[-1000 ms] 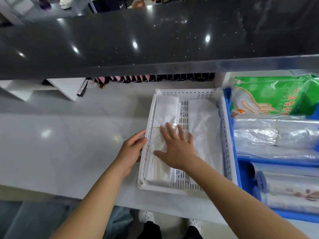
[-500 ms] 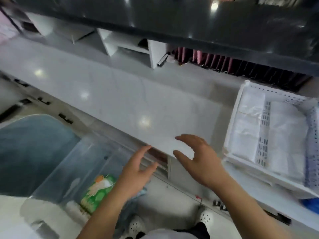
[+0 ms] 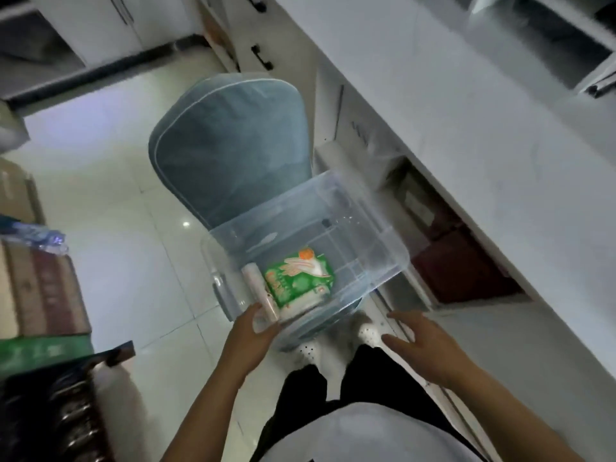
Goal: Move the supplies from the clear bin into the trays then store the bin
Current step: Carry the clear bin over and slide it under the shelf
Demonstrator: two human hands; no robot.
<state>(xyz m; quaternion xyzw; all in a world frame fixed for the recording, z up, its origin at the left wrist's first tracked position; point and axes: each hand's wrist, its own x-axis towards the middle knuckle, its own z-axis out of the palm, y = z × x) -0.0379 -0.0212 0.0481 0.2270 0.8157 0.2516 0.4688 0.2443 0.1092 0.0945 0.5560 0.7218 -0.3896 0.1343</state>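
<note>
The clear bin [image 3: 373,228] rests on a blue chair seat beside the counter. Inside it lie a green glove packet [image 3: 298,278] and a white roll [image 3: 258,288]. My left hand [image 3: 253,331] is at the bin's near corner, thumb and fingers curled around the near end of the roll; blur hides whether it grips. To the right of the bin, just below its near edge, my right hand [image 3: 420,341] hovers with fingers spread and holds nothing. The trays are out of view.
The blue chair [image 3: 230,145] stands against the white counter [image 3: 466,135], which runs diagonally along the right. A dark open cabinet space [image 3: 460,255] lies under the counter. Boxes and bags [image 3: 40,295] are stacked at the left on the tiled floor.
My view has swung left and down from the white tray to the bin on the chair. Both hands left the tray; the left one reached the bin's near corner.
</note>
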